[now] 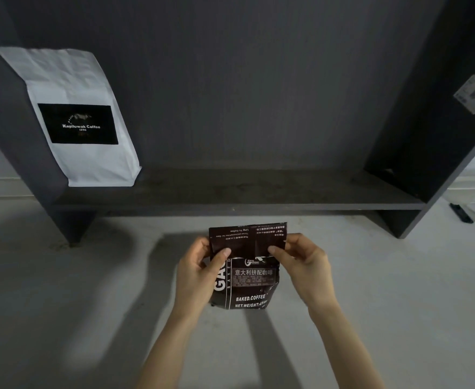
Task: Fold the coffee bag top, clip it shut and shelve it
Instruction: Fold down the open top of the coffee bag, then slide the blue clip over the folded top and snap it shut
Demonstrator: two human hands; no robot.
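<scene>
A dark brown coffee bag [251,279] with white print stands on the pale table in front of the shelf. Its top flap is folded down toward me, showing upside-down text. My left hand [199,272] grips the bag's left side, thumb pressing the folded flap. My right hand [303,262] pinches the flap's right edge with thumb and fingers. No clip is visible.
A dark grey shelf unit [236,202] stands behind the bag, its board low above the table. A white coffee bag [73,116] with a black label leans at the shelf's left end. A sticker [474,94] is on the right side panel.
</scene>
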